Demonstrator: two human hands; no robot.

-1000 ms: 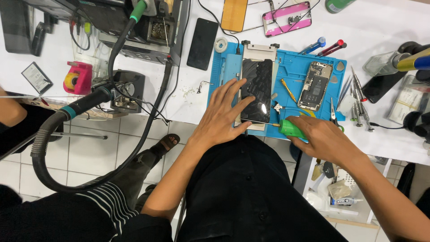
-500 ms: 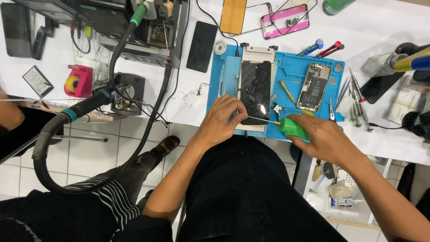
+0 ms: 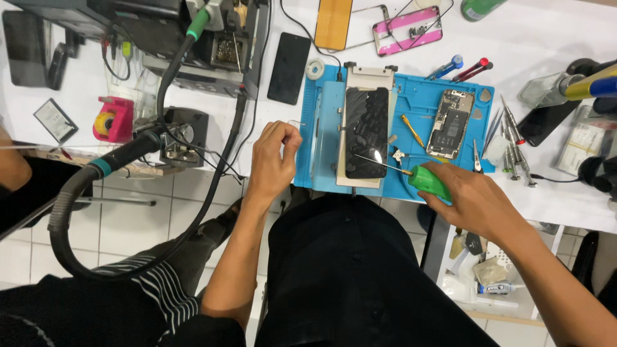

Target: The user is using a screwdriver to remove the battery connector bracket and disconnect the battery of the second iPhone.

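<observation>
A black phone lies face up on a pale holder on the blue work mat. My right hand grips a green-handled screwdriver; its thin shaft points left and the tip rests over the phone's lower part. My left hand sits at the mat's left edge, off the phone, with its fingers curled in. I cannot tell whether it pinches anything small. An opened phone body lies on the right side of the mat.
Tweezers and small drivers lie right of the mat. A dark phone, a roll of tape, a pink-framed phone and a soldering station stand behind. A thick black hose hangs at left, beside another person's striped sleeve.
My left hand has come off the phone, moved left to the mat's edge and curled its fingers. The right hand still holds the screwdriver in about the same spot.
</observation>
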